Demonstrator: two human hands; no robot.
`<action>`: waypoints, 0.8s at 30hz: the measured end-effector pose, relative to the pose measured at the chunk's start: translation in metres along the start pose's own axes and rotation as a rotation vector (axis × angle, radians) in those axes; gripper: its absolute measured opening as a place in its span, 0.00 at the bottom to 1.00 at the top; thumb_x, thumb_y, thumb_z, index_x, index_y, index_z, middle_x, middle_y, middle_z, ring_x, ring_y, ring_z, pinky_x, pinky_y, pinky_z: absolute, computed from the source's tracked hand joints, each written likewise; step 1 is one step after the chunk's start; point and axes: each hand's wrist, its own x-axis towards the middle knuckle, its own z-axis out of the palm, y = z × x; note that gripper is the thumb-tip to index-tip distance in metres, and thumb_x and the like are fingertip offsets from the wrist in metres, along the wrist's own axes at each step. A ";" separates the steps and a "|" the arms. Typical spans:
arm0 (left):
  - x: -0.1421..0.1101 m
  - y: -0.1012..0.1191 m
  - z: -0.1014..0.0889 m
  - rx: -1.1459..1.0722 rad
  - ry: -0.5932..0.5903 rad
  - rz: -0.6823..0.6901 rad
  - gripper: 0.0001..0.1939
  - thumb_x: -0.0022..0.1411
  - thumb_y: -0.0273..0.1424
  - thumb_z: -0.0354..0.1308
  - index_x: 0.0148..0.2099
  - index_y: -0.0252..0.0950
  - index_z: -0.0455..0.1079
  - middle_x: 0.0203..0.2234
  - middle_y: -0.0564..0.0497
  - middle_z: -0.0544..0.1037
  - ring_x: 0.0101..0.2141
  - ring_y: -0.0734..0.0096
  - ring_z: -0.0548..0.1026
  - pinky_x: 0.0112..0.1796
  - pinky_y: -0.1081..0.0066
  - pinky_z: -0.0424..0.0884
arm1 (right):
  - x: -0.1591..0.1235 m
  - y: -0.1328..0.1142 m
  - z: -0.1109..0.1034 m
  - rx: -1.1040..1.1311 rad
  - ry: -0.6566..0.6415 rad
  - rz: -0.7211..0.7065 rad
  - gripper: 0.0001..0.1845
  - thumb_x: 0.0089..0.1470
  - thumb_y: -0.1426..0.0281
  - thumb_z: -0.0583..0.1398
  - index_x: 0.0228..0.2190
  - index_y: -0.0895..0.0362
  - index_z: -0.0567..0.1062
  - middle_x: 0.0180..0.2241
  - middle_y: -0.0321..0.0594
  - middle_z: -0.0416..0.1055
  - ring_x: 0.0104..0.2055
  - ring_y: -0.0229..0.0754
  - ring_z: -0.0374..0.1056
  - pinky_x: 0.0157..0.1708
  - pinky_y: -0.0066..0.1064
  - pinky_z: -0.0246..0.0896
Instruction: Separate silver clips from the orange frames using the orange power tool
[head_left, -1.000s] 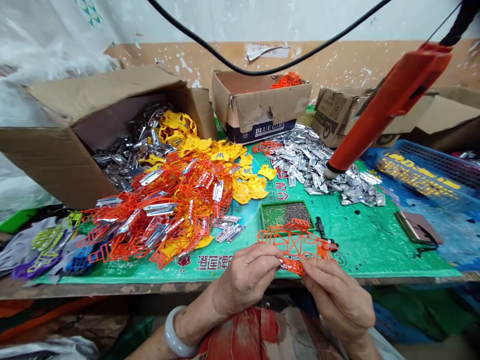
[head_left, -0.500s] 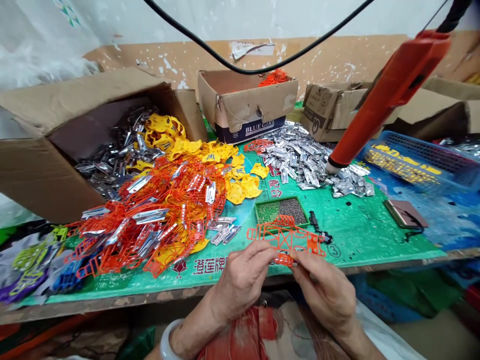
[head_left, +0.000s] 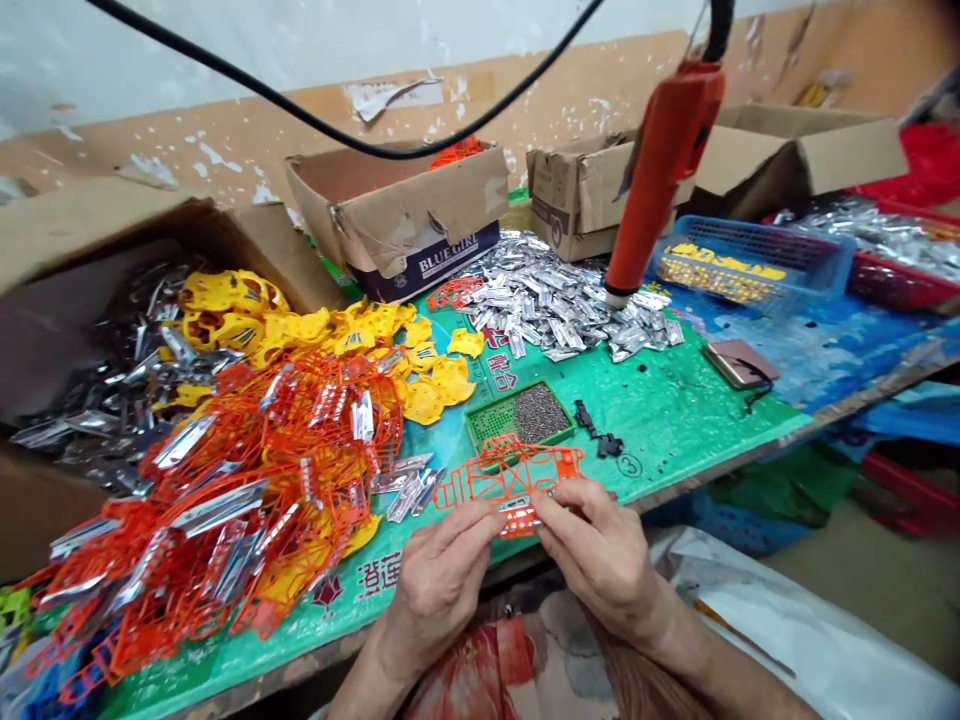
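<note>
Between the fingertips of both hands is an orange plastic frame [head_left: 519, 520], its near edge catching the light with a shiny silver strip. My left hand [head_left: 448, 568] pinches the left end of that edge. On the other end, the thumb and fingers of my right hand [head_left: 596, 540] are closed. The latticed far part of the frame reaches toward a green tray [head_left: 491, 418] of tiny metal pieces, probably screws. Beyond my right fingers lie small black plastic parts [head_left: 600, 435]. A few silver pieces [head_left: 407, 485] rest left of the frame.
A red-orange power screwdriver [head_left: 664, 180] hangs over a heap of silver pieces [head_left: 555, 300]. Orange frames [head_left: 300, 440] and yellow parts [head_left: 427, 395] pile up leftward. Cardboard boxes [head_left: 405, 215], a blue basket [head_left: 817, 265] and a small flat case [head_left: 739, 363] stand around.
The head view has swung right, so the table's things appear further left. Both hands still pinch the orange frame, and more of its shiny near edge shows between the fingers.
</note>
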 end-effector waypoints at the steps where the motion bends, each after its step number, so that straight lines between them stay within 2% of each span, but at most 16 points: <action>1: 0.000 -0.001 0.000 0.015 -0.006 0.005 0.14 0.61 0.19 0.51 0.48 0.35 0.68 0.38 0.46 0.78 0.40 0.70 0.77 0.39 0.75 0.74 | 0.000 0.001 0.001 0.001 -0.022 0.003 0.12 0.55 0.78 0.56 0.40 0.57 0.74 0.30 0.41 0.71 0.29 0.35 0.68 0.27 0.24 0.64; 5: 0.005 0.000 0.004 0.021 -0.061 0.004 0.13 0.62 0.20 0.50 0.48 0.35 0.68 0.38 0.45 0.78 0.39 0.70 0.77 0.38 0.73 0.74 | -0.001 0.007 0.004 0.023 -0.090 -0.003 0.09 0.56 0.78 0.55 0.35 0.57 0.74 0.31 0.41 0.71 0.29 0.36 0.68 0.28 0.26 0.62; 10: 0.015 0.008 0.004 0.089 -0.214 -0.061 0.11 0.63 0.21 0.49 0.46 0.34 0.68 0.34 0.45 0.76 0.35 0.67 0.74 0.37 0.68 0.73 | -0.008 0.016 0.005 0.056 -0.132 -0.073 0.09 0.57 0.78 0.53 0.34 0.59 0.73 0.31 0.43 0.71 0.32 0.38 0.70 0.29 0.27 0.63; 13: 0.024 0.014 -0.003 0.120 -0.293 -0.038 0.09 0.63 0.22 0.48 0.42 0.34 0.68 0.29 0.47 0.73 0.32 0.67 0.70 0.33 0.67 0.71 | -0.009 0.016 0.000 0.074 -0.114 -0.098 0.09 0.56 0.79 0.53 0.33 0.59 0.72 0.31 0.43 0.71 0.32 0.38 0.69 0.28 0.28 0.62; 18: 0.033 0.026 -0.021 0.112 -0.443 -0.019 0.10 0.64 0.23 0.47 0.45 0.34 0.67 0.35 0.47 0.73 0.38 0.65 0.69 0.39 0.65 0.70 | -0.003 0.007 -0.013 0.161 -0.106 -0.110 0.08 0.55 0.81 0.55 0.32 0.58 0.72 0.29 0.42 0.70 0.33 0.39 0.68 0.29 0.28 0.61; 21: 0.033 0.028 -0.025 0.042 -0.515 -0.072 0.09 0.64 0.23 0.47 0.39 0.36 0.68 0.32 0.49 0.72 0.36 0.65 0.69 0.39 0.65 0.69 | 0.001 0.005 -0.016 0.241 -0.202 -0.079 0.08 0.56 0.80 0.54 0.30 0.59 0.71 0.27 0.41 0.67 0.32 0.39 0.66 0.27 0.28 0.58; 24: 0.034 0.025 -0.026 -0.085 -0.528 -0.140 0.08 0.62 0.23 0.48 0.36 0.35 0.68 0.29 0.49 0.72 0.34 0.66 0.69 0.36 0.67 0.69 | 0.007 0.007 -0.015 0.371 -0.391 0.021 0.10 0.58 0.76 0.53 0.27 0.59 0.70 0.25 0.38 0.64 0.29 0.37 0.63 0.26 0.28 0.55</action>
